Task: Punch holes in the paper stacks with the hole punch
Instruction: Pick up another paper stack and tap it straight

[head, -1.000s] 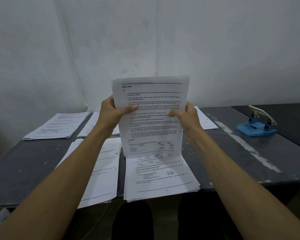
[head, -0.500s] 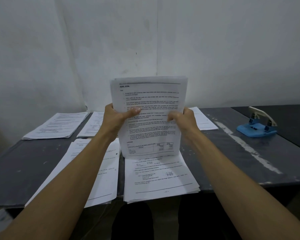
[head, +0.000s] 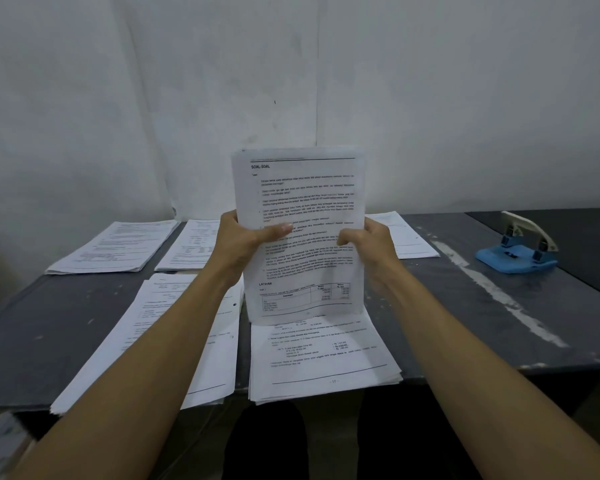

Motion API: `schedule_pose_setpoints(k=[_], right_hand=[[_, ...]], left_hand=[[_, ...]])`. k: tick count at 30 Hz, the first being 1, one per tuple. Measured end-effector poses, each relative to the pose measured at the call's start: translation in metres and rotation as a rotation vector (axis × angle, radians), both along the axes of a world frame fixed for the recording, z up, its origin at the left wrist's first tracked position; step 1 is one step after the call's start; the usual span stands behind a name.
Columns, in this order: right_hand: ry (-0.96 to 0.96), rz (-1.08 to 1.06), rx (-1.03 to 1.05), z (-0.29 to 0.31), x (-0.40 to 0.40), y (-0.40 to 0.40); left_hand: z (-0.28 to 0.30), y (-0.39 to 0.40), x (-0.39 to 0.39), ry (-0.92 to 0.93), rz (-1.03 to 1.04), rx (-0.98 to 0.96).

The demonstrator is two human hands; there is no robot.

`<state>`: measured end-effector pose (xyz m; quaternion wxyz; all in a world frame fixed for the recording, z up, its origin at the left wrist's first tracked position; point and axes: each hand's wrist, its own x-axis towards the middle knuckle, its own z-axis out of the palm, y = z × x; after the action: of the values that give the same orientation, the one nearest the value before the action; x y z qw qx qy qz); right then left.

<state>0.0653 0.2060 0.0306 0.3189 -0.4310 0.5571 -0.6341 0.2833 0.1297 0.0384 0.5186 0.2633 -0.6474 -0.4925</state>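
Note:
A stack of printed pages [head: 302,202] stands upright in the middle of the view, its bottom edge resting on a flat paper pile [head: 323,358] at the table's front edge. My left hand [head: 243,244] grips its left edge, thumb across the front. My right hand [head: 371,244] grips its right edge. The blue hole punch [head: 516,252] with a cream lever sits on the table far right, well apart from both hands.
More paper stacks lie on the dark grey table [head: 482,306]: front left [head: 160,341] under my left forearm, back left [head: 115,247], back middle [head: 191,247], back right [head: 409,237]. A white wall stands close behind. The front piles overhang the table edge.
The upright stack has dropped slightly, its bottom edge now down on the flat pile. Both hands keep their grip on its sides.

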Motion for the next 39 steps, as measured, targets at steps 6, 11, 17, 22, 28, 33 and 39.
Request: schedule_pose_setpoints(k=[6,11,17,22,28,33,39], right_hand=[[-0.069,-0.018,0.002,-0.004,-0.006,0.001],[-0.029,-0.019,-0.007,-0.007,-0.007,0.001],[-0.012,-0.044,-0.046,-0.001,-0.004,0.002],[0.042,-0.013,-0.044,-0.007,-0.009,0.008],[0.021,0.012,-0.007,-0.013,-0.008,0.008],[-0.019,-0.026,-0.020,-0.017,-0.008,0.004],[-0.033,-0.032,0.011,-0.026,-0.007,0.002]], left_hand=[[-0.001,0.001,0.004,-0.039,-0.019,-0.004],[0.000,0.003,0.007,-0.108,-0.017,-0.039],[0.004,0.007,0.001,-0.038,0.013,-0.056],[-0.003,0.007,0.000,-0.058,0.034,-0.048],[-0.008,0.008,0.002,-0.069,0.010,-0.033],[-0.009,0.011,0.001,-0.073,0.012,-0.025],[-0.015,0.016,-0.001,-0.074,0.003,-0.018]])
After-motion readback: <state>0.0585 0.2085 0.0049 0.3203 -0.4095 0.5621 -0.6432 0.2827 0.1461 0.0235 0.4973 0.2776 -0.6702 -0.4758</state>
